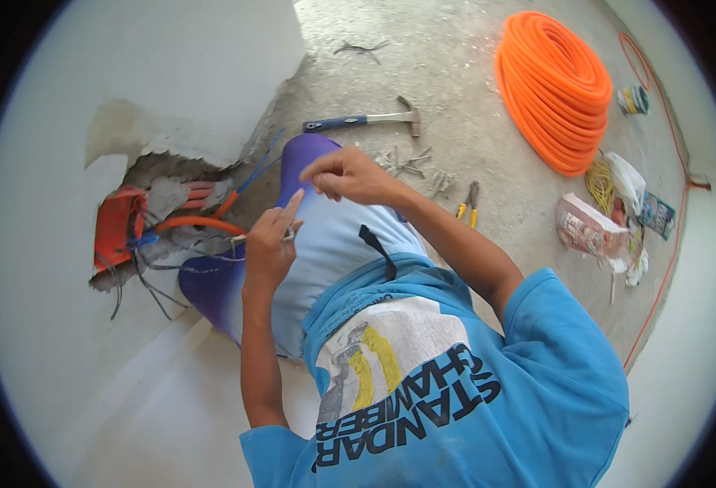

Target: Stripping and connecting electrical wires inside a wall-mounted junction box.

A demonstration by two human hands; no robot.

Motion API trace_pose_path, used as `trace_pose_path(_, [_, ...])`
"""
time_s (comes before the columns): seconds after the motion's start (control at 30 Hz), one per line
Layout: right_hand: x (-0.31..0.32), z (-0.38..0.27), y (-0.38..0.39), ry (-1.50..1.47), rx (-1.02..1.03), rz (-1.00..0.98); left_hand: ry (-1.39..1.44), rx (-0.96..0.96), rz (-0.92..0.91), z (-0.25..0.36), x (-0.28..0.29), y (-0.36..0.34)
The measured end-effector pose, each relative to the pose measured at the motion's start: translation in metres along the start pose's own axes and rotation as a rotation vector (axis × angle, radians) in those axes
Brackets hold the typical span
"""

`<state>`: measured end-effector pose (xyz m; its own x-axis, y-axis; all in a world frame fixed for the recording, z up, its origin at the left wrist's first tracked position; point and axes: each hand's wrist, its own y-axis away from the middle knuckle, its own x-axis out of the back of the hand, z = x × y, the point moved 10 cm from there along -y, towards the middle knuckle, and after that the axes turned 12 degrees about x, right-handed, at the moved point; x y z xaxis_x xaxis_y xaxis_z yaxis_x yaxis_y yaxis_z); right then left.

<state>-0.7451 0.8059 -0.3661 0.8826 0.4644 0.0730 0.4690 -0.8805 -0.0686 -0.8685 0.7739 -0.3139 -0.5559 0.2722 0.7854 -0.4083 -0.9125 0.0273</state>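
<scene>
My left hand (272, 248) is raised over my lap, index finger pointing up and the other fingers curled. A small pale thing shows at its curled fingers, too small to name. Just above and to the right, my right hand (348, 174) has its fingers bent and closed; anything in them is hidden. Thin dark wires (183, 264) run from an orange electrical box (119, 228) in the broken wall toward my left hand. An orange corrugated conduit (203, 221) also reaches close to that hand. Blue wires (262, 169) stick out of a second short conduit end (226, 203).
Beyond my knees lies a claw hammer (366, 122). Yellow-handled pliers (468, 205) and grey debris (411, 163) are on the concrete floor. A large orange conduit coil (554, 93) stands at the far right, near a can (633, 100), yellow cord (600, 185) and plastic bags (589, 232).
</scene>
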Motion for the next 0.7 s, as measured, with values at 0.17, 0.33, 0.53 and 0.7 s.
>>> trace_pose_path(0.17, [0.178, 0.131, 0.120, 0.409, -0.245, 0.820, 0.049, -0.022, 0.019, 0.011, -0.006, 0.000])
trace_pose_path(0.33, [0.190, 0.259, 0.352, 0.772, -1.193, 0.724, 0.098, 0.290, 0.197, -0.043, 0.009, 0.005])
trace_pose_path(0.53, [0.134, 0.292, 0.416, 0.794, -1.350, 0.393, 0.018, 0.295, 0.007, -0.014, -0.014, -0.021])
trace_pose_path(0.7, [0.142, 0.272, 0.382, 0.873, -1.245, 0.509, 0.383, 0.362, -0.369, -0.040, -0.022, -0.004])
